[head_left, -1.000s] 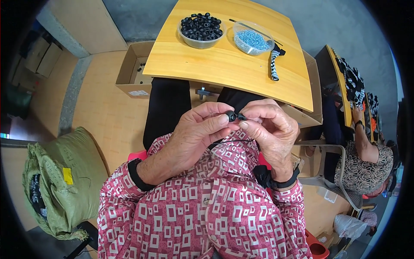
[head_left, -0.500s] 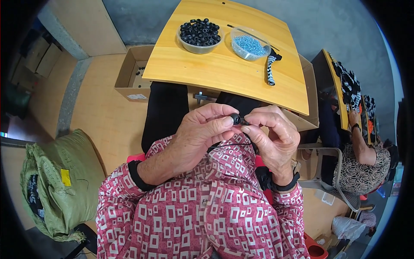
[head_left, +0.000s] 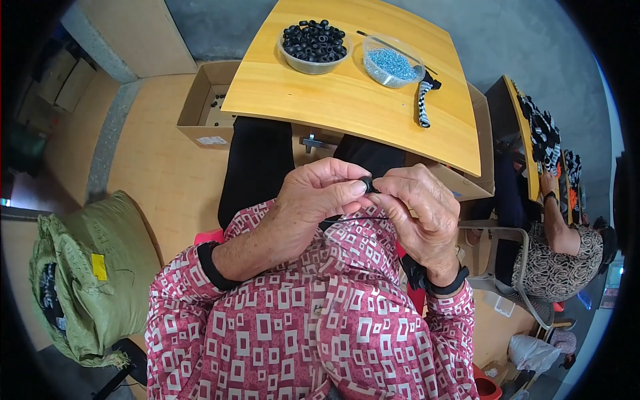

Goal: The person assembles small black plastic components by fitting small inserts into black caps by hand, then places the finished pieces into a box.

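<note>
Above my lap, my left hand [head_left: 303, 207] pinches a round black bead [head_left: 367, 183] between thumb and fingertips. My right hand [head_left: 423, 213] meets it from the other side, its thumb and forefinger closed at the bead's edge on a dark end that is mostly hidden. A thin black cord [head_left: 350, 219] runs below the fingers, between the two hands. Farther off on the table, a clear bowl [head_left: 308, 67] is heaped with black beads [head_left: 317, 41]. Beside it, a second clear bowl [head_left: 387, 82] holds small blue beads [head_left: 393, 63].
On the yellow table [head_left: 320, 97] lie a black-and-white striped piece [head_left: 424, 107] and a dark thin rod behind the blue beads. A cardboard box [head_left: 200, 127] stands at the left, a green sack [head_left: 110, 267] nearer. At the right, a co-worker [head_left: 560, 260] sits by another table.
My fingertips have drawn closer together around the bead, and less of the dark end shows between them. The view has shifted slightly.
</note>
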A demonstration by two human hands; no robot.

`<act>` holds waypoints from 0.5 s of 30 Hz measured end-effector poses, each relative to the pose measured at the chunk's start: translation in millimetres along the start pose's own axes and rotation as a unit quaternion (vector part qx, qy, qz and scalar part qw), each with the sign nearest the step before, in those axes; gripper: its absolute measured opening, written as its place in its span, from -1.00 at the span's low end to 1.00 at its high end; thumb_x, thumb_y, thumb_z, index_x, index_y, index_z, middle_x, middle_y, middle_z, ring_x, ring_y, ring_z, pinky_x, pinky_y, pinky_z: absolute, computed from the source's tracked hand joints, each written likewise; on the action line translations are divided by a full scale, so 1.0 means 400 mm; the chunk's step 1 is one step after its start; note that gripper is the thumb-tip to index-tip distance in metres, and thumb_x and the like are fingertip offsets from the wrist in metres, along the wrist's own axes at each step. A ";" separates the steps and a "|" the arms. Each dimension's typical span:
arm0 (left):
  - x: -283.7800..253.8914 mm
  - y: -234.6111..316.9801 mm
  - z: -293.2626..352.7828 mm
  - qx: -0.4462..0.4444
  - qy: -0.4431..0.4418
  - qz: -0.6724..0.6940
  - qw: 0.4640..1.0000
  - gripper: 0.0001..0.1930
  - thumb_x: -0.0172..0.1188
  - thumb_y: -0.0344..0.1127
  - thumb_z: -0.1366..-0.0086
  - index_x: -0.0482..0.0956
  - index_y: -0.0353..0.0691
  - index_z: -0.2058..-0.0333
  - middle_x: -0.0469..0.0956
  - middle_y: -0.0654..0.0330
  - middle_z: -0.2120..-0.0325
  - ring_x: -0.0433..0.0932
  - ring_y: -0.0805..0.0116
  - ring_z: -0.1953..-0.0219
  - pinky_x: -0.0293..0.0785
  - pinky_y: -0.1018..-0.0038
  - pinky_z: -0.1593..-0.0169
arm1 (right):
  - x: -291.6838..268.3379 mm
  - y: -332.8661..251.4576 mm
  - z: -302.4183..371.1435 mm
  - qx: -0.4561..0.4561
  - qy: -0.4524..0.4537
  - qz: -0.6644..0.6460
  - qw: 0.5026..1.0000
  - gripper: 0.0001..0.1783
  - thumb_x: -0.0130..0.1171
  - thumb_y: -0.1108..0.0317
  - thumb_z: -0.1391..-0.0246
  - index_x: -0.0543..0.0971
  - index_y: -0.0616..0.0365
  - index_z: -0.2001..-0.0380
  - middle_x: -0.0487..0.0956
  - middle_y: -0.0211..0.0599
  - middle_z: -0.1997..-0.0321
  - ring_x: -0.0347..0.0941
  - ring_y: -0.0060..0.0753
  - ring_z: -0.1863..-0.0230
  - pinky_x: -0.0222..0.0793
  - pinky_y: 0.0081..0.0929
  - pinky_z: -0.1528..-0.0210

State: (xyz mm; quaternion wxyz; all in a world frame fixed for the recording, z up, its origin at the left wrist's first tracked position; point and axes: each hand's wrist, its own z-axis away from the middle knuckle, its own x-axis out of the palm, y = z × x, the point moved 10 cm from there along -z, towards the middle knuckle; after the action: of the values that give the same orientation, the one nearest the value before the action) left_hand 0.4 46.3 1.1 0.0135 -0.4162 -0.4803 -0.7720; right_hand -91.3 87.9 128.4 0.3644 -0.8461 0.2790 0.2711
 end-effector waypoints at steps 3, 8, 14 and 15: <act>-0.003 -0.005 -0.003 -0.004 0.003 -0.001 1.000 -0.77 0.20 -0.42 -0.28 0.51 -0.35 0.11 0.57 0.20 0.28 0.55 0.54 0.27 0.53 0.65 0.16 | 0.006 0.005 0.001 0.007 -0.009 -0.007 1.000 -0.82 0.34 0.54 0.15 0.58 0.27 0.40 0.56 -0.21 0.43 0.52 -0.26 0.40 0.45 -0.44 0.37; -0.015 0.004 -0.003 0.026 0.012 -0.052 0.998 -0.75 0.20 -0.43 -0.27 0.51 -0.36 0.09 0.57 0.19 0.28 0.55 0.55 0.28 0.53 0.65 0.17 | 0.022 0.026 0.010 0.029 -0.018 -0.025 0.999 -0.81 0.34 0.54 0.14 0.57 0.26 0.39 0.55 -0.22 0.42 0.52 -0.27 0.39 0.45 -0.43 0.37; -0.032 0.015 0.001 0.063 0.014 -0.139 0.988 -0.78 0.21 -0.43 -0.26 0.54 -0.34 0.12 0.61 0.19 0.31 0.59 0.52 0.27 0.54 0.62 0.15 | 0.047 0.017 0.032 -0.016 -0.033 -0.002 0.999 -0.88 0.31 0.53 0.10 0.58 0.24 0.43 0.56 -0.19 0.42 0.53 -0.26 0.39 0.46 -0.44 0.35; -0.031 0.011 0.001 0.061 0.005 -0.135 0.989 -0.78 0.21 -0.44 -0.26 0.55 -0.34 0.13 0.61 0.19 0.32 0.58 0.53 0.28 0.54 0.62 0.15 | 0.052 0.037 0.032 0.011 -0.051 -0.046 0.998 -0.90 0.31 0.53 0.08 0.58 0.24 0.43 0.56 -0.16 0.41 0.53 -0.25 0.39 0.46 -0.45 0.34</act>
State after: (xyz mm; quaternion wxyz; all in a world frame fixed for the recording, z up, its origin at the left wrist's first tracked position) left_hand 10.6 39.6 -3.5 -0.0630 -0.3425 -0.5784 -0.7377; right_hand -90.0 83.3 100.2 0.3989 -0.8393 0.2240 0.2936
